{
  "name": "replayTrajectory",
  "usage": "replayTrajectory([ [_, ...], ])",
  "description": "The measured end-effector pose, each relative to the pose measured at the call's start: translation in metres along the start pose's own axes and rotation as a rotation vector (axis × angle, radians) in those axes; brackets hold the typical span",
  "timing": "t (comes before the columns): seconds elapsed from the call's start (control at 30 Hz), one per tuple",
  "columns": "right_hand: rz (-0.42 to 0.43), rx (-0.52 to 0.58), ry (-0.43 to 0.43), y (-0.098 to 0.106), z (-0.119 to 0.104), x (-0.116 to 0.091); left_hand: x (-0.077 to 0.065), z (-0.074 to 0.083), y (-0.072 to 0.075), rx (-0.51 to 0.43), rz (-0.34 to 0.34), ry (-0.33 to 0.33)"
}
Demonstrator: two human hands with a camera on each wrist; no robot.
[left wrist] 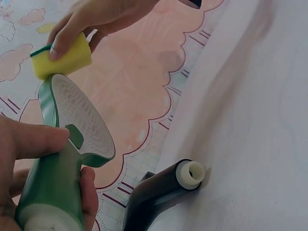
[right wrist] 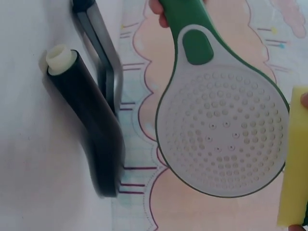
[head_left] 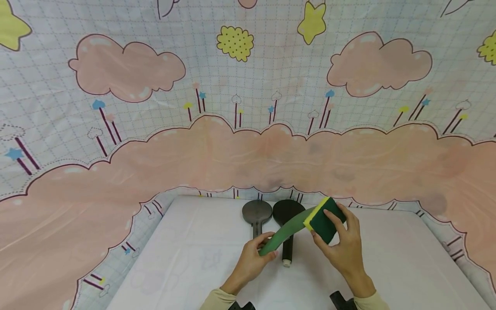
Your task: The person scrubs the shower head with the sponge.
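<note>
Sponge (head_left: 323,224) on green shower head (head_left: 288,230), both hands busy!
Left hand (head_left: 248,261) is clamped on it over the desk (head_left: 174,258); right hand (head_left: 345,247) pinches the sponge, yellow face (presumably the softer) against the shower head's far right edge: light, even strokes should serve.

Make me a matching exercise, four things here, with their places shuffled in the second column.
1. Green shower head
2. Sponge
3. Black shower head
4. Gray shower head

A. On the table, leftmost in the head view
B. In the right hand
C. On the table, with a pale handle tip
D. In the left hand

Pairs: 1-D, 2-B, 3-C, 4-A
</note>
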State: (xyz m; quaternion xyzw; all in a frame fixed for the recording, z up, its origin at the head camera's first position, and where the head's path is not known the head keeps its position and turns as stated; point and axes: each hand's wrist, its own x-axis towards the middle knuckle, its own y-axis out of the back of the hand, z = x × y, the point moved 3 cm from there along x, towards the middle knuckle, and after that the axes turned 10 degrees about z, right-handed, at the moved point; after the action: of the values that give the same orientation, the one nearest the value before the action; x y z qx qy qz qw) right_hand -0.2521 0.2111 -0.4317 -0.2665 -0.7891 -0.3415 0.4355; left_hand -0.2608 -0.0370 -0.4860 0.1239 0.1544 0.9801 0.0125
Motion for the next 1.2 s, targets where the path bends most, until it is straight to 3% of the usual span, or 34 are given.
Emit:
replayTrajectory([
  [0.23, -0.039, -0.010, -0.007, -0.004, -0.007, -0.005, -0.001, 0.001, 0.000, -0.003, 0.033, 0.012],
  [0.6, -0.061, -0.001, 0.100, -0.017, -0.024, -0.015, 0.000, 0.004, -0.001, -0.002, 0.056, 0.008],
  [0.83, -0.072, -0.015, 0.084, -0.015, -0.022, -0.013, -0.001, 0.004, -0.001, -0.020, 0.058, 0.022],
  [1.2, -0.002, -0.037, 0.043, -0.008, -0.008, -0.006, -0.001, 0.006, -0.001, -0.019, 0.055, 0.045],
])
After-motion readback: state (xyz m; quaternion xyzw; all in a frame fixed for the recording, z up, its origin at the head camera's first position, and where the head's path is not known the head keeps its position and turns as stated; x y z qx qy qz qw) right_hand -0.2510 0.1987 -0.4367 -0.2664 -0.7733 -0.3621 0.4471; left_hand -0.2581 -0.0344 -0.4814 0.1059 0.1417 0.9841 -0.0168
